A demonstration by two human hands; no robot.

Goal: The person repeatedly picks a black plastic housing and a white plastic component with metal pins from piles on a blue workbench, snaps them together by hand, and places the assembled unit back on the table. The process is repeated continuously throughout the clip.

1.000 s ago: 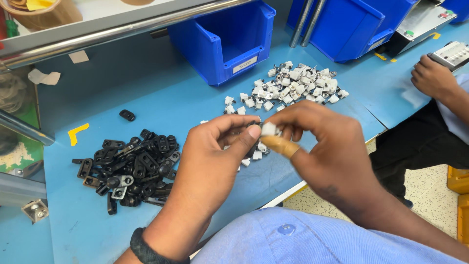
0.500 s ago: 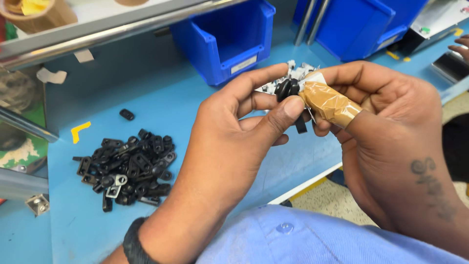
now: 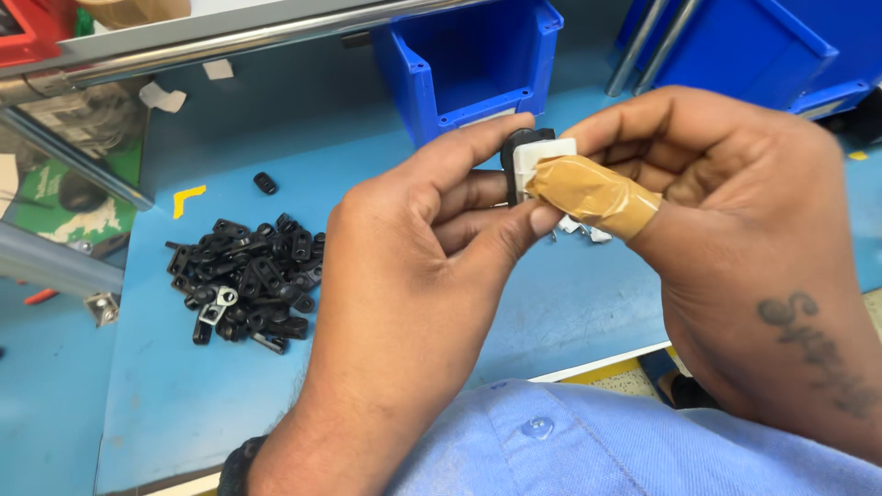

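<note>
Both hands pinch shut on a joined pair: left hand (image 3: 413, 266) fingertips on the black clip (image 3: 511, 152), right hand (image 3: 735, 230) taped thumb (image 3: 593, 195) pressing the white clip (image 3: 542, 158).

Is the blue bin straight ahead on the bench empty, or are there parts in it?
Empty as far as visible: the blue bin shows only bare blue walls and floor through its open front; its near floor is hidden behind the lip.

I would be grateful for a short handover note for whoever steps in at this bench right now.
Left hand: pinching a black clip against a white block.
Right hand: gripping the same pair, its taped thumb pressed on the white block.
Black clips pile: on the blue table, left.
Done: the two pieces are together in hand; whether seated, unclear.
Left: the pile.
</note>
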